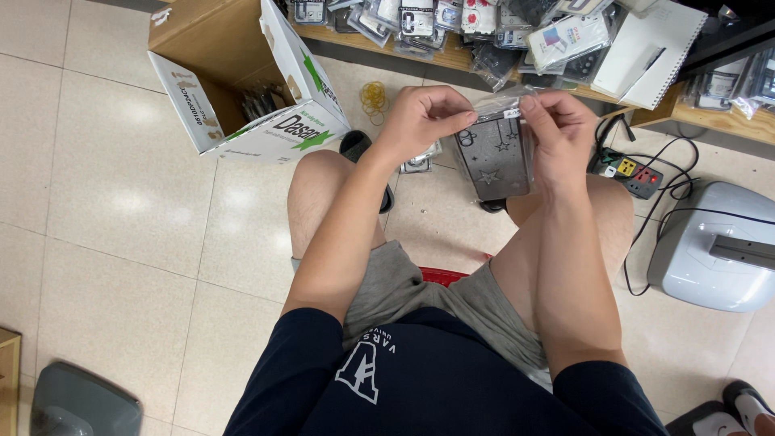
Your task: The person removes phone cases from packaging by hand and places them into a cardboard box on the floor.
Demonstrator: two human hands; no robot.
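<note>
Both hands are raised above the knees and meet on one thing: a dark phone case with pale star shapes, sheathed in a clear plastic sleeve; the left hand pinches the sleeve's upper left edge between thumb and curled fingers, and the right hand wraps the case's right side, its thumb and forefinger nipping the sleeve's top; the case hangs roughly upright between the two hands, over the gap between the person's bare knees.

Below the hands lies a tiled floor; a small packaged item rests on it just under the left wrist; a bunch of yellow rubber bands lies a little farther up; to the left stands an open cardboard box, tipped on its side, with dark flat items inside; to the right a power strip with coloured sockets trails black cables toward a grey machine.

Along the top runs a wooden shelf heaped with packaged phone cases; a spiral notebook leans among them.
</note>
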